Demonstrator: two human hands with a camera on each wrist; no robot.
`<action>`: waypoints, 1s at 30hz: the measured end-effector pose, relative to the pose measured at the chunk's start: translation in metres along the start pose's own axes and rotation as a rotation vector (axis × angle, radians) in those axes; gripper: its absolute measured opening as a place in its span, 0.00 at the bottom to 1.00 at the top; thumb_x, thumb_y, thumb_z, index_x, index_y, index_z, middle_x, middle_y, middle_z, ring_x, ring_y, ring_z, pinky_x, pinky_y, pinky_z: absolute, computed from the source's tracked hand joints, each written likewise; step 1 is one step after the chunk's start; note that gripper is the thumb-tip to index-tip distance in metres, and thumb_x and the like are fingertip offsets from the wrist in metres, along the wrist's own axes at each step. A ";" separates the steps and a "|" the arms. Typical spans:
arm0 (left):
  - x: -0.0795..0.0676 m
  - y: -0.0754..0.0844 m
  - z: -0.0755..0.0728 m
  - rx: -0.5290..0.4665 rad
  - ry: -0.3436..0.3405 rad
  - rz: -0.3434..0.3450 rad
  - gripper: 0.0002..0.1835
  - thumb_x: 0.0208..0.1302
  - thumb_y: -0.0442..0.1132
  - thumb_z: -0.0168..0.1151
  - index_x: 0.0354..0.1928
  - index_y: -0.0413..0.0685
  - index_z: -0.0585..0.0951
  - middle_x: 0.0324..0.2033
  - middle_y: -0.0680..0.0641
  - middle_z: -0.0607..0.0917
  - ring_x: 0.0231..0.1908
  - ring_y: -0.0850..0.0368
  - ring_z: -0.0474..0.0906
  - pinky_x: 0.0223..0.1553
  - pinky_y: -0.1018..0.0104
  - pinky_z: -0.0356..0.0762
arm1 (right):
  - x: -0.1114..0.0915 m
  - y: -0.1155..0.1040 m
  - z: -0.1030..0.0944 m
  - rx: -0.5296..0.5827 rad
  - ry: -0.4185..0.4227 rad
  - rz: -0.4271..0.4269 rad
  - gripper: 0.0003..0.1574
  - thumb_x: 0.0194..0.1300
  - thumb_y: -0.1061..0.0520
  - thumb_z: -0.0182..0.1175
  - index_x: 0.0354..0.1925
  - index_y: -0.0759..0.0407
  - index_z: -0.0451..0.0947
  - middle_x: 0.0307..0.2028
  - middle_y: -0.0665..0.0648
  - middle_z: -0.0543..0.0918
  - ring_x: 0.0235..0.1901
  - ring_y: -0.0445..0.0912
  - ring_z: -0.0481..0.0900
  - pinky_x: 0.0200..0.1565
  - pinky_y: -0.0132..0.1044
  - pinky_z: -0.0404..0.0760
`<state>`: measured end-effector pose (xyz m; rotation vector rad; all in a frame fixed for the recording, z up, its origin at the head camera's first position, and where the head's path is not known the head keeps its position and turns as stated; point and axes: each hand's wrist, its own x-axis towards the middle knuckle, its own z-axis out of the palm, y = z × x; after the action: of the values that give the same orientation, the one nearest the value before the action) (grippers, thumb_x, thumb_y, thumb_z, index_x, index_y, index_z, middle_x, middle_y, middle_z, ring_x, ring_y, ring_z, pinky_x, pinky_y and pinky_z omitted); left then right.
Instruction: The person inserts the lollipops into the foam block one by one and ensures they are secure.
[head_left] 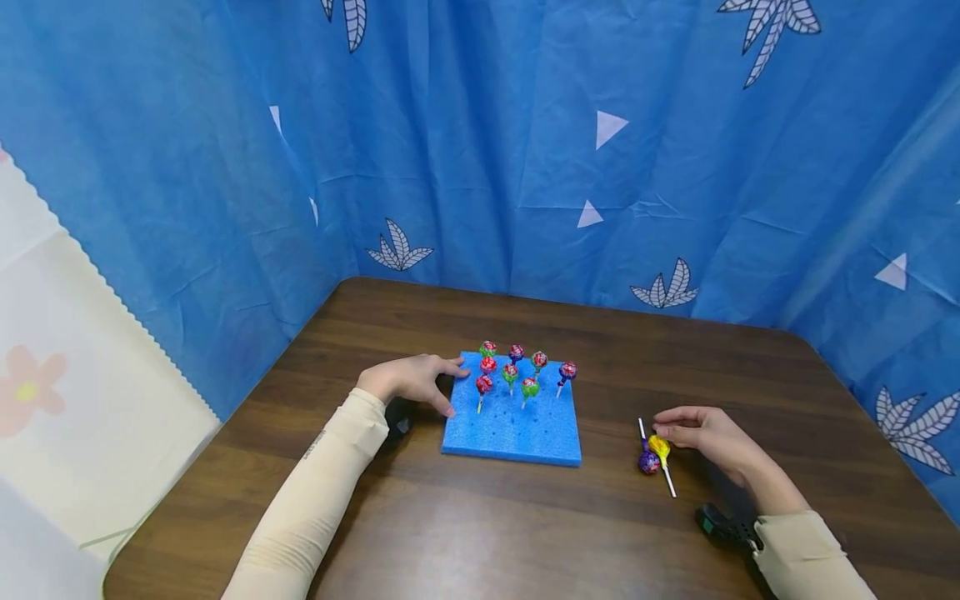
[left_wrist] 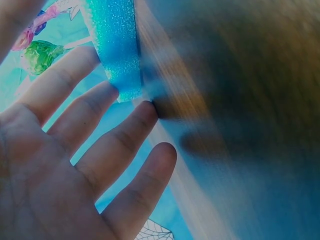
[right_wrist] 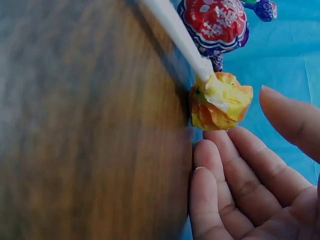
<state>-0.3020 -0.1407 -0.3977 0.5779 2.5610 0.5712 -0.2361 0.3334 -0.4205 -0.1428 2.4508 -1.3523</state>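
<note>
A blue foam board [head_left: 512,435] lies on the table with several wrapped lollipops [head_left: 530,388] standing upright in it. My left hand [head_left: 408,378] rests at the board's left edge, thumb and fingers spread; the left wrist view shows straight fingers [left_wrist: 112,145] against the board's side [left_wrist: 117,45]. To the right, a yellow lollipop [head_left: 659,447] and a purple lollipop [head_left: 648,463] lie side by side on the wood, sticks pointing opposite ways. Close over the yellow one is my right hand [head_left: 708,435]. In the right wrist view its thumb [right_wrist: 292,115] stands apart from the yellow wrapper [right_wrist: 222,102].
The brown wooden table [head_left: 487,533] carries all of this. Small holes dot the front part of the foam board. A blue patterned curtain [head_left: 480,167] hangs behind the table, and a white flowered cloth [head_left: 67,375] is at the left.
</note>
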 end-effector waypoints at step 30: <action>-0.001 0.002 -0.001 -0.016 -0.008 0.000 0.41 0.55 0.53 0.75 0.72 0.67 0.70 0.79 0.53 0.55 0.78 0.41 0.49 0.73 0.37 0.57 | -0.004 0.012 -0.002 -0.010 -0.139 -0.102 0.30 0.65 0.58 0.67 0.58 0.76 0.74 0.48 0.65 0.84 0.40 0.40 0.80 0.42 0.34 0.84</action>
<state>-0.3015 -0.1398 -0.3957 0.5729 2.5463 0.5876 -0.2324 0.3422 -0.4283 -0.3561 2.3630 -1.3240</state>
